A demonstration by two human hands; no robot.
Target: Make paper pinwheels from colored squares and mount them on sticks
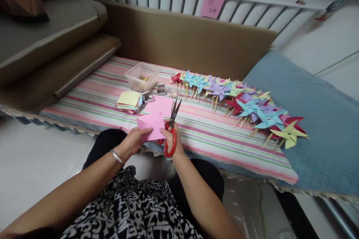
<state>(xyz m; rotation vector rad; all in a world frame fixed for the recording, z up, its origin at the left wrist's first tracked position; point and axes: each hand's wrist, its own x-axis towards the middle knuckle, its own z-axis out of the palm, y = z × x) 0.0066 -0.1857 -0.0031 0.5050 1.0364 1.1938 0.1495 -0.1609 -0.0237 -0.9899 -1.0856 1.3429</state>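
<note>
My left hand [135, 140] pinches the left edge of a pink square of paper [153, 124], which has a slit visible near its top. Red-handled scissors [173, 115] sit in my right hand [174, 142], their dark blades pointing up and away and slightly parted. My right thumb and finger reach to the paper's right edge. Just beyond lies more pink paper [161, 105] on the striped cloth. To its left rests a stack of coloured paper squares [129, 101], yellow on top.
A clear plastic box [142, 76] with small sticks stands behind the stack. Small open boxes [161, 89] sit nearby. Several paper pinwheels [218, 89] on sticks run along the right of the striped cloth [202, 129]. A brown board [179, 39] closes off the back.
</note>
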